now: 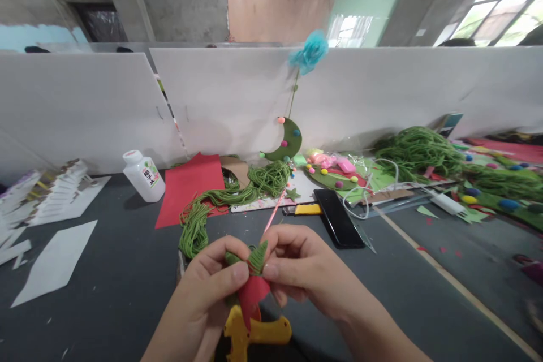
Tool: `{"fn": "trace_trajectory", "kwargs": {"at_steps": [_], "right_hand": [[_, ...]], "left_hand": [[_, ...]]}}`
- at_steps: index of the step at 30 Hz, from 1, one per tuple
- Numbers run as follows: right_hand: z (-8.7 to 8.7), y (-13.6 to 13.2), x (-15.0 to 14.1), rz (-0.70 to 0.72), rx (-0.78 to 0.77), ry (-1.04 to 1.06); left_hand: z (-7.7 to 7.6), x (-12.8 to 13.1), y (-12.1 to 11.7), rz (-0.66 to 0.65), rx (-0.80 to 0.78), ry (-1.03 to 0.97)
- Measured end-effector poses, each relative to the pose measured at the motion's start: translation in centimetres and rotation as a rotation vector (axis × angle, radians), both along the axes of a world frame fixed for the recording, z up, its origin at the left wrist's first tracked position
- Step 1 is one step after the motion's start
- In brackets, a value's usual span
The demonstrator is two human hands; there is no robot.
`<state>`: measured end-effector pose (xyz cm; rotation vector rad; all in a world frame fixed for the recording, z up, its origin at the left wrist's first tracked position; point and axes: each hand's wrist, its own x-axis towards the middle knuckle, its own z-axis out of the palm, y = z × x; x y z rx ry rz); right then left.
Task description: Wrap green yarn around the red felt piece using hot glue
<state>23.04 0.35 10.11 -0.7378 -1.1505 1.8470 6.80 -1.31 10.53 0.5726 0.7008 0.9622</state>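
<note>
Between my two hands is a small craft piece (254, 289), a red flap below a green, ribbed yarn-wrapped part. My left hand (212, 280) pinches its left side with thumb and forefinger. On the other side, my right hand (303, 266) pinches the green part near its edge. Right under the piece lies a yellow glue gun (269, 332), partly hidden by the red flap and my left hand. A pink-and-white striped stick (275, 212) rises behind my right fingers; its lower end is hidden. Loose green yarn (195, 232) lies just beyond my left hand.
Beyond my hands lie a red sheet (190, 181), a yellow utility knife (307, 210) and a black phone (338, 218). A white bottle (144, 176) stands at left. A green moon decoration (291, 141) leans near the white partition (237, 96). More yarn (418, 150) and a white cable fill the right.
</note>
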Motion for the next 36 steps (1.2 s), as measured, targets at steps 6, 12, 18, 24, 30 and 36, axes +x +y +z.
{"fn": "trace_trajectory", "kwargs": {"at_steps": [6,12,18,24,30,36], "right_hand": [[0.7,-0.2,-0.3,-0.079,0.054,-0.037],[1.3,-0.6,-0.6,-0.135,0.155,-0.162],[1.7,-0.5,-0.5,-0.231,0.158,-0.308],[1.3,0.3,-0.7,-0.351,0.202,-0.465],[1.5,-0.6,-1.1,-0.336,0.229,-0.567],[1.4,-1.6,-1.4,-0.330,0.428,-0.693]], "left_hand": [[-0.2,-0.1,0.2,-0.094,-0.048,-0.052],[-0.9,-0.4,0.7,-0.212,0.001,-0.057],[-0.6,0.0,1.1,-0.045,0.080,0.159],[-0.9,0.1,1.1,0.241,0.310,0.572],[-0.7,-0.5,1.3,0.183,0.471,0.705],[0.3,-0.7,0.0,0.454,0.522,0.650]]}}
